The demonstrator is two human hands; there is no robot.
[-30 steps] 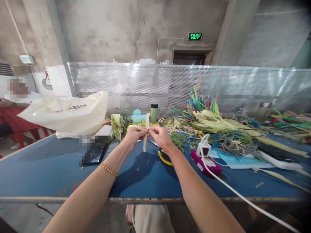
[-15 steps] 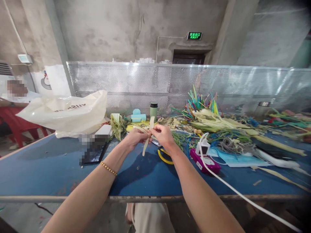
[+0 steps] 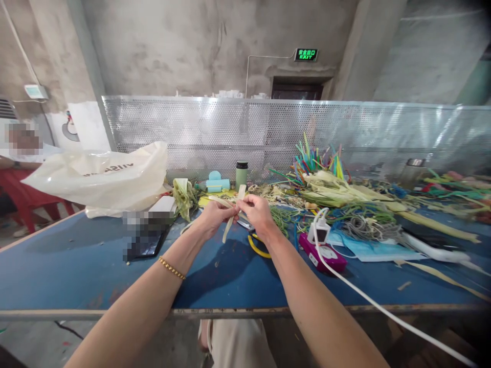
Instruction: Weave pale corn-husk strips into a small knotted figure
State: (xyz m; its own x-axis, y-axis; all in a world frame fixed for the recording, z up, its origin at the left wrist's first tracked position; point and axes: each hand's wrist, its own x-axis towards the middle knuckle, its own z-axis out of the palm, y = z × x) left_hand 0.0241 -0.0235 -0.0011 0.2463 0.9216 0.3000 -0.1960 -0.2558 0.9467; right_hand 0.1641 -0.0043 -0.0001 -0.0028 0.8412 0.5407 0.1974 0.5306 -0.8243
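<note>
My left hand (image 3: 212, 217) and my right hand (image 3: 258, 212) meet above the middle of the blue table (image 3: 222, 286), their fingertips nearly touching. Both pinch pale husk strips (image 3: 227, 230) that cross between them. One strip end points up past my right fingers, another hangs below, and a third lies along my left fingers. Where the strips cross, fingers partly hide them. Just under my right hand lies a tool with a yellow handle (image 3: 260, 248) and a silver part, half covered by the hand.
Left are a cream plastic bag (image 3: 99, 179) and a dark phone-like device (image 3: 155, 243). A green bottle (image 3: 241, 175) stands behind my hands. Right are a purple power socket (image 3: 326, 254) with a white cable, grey cord coils (image 3: 364, 227), a blue mask (image 3: 378, 250) and dried husks (image 3: 330, 189).
The view has shifted very slightly. Both hands stay together with the strips pinched; the hanging strip end has moved a little up and left.
</note>
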